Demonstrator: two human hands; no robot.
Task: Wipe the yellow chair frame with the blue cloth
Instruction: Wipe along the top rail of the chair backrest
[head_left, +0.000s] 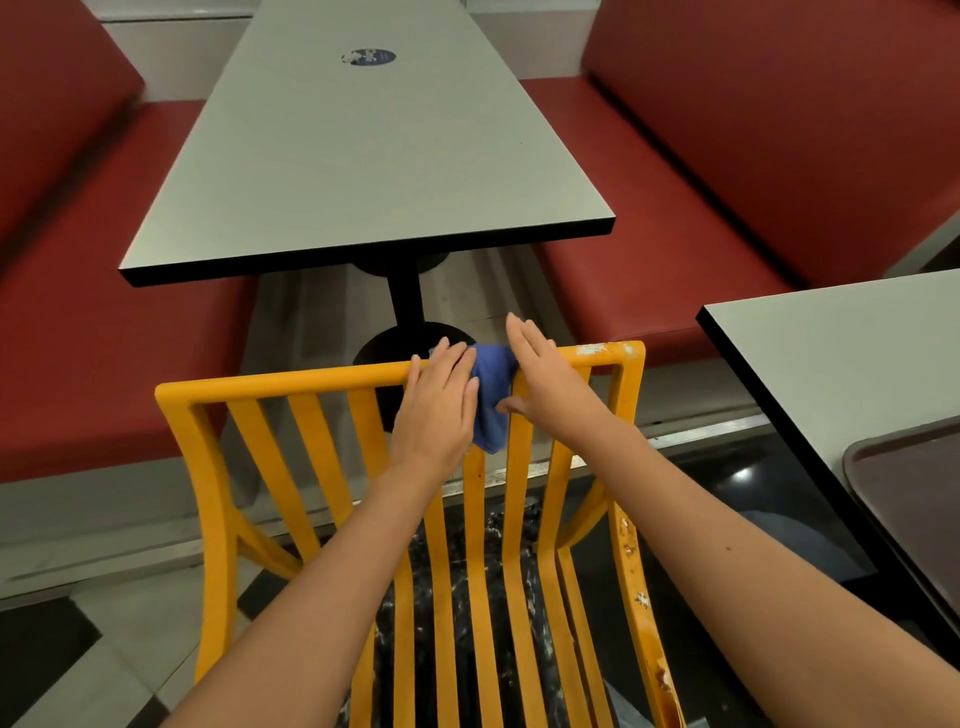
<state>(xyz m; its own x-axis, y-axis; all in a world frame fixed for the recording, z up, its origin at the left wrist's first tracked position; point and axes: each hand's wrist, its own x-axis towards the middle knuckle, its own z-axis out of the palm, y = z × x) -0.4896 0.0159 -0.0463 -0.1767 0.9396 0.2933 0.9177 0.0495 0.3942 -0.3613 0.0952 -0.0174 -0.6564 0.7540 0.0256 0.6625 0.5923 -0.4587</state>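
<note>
Over the yellow chair frame (291, 382), both hands flank the blue cloth (492, 395).

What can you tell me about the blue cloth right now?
The blue cloth is a small, soft, bunched rag draped over the top rail of the yellow chair, hanging down between the slats. It sits between both hands: the left hand rests against its left side, and the right hand touches its right side, thumb on the fabric. No stains visible.
</note>
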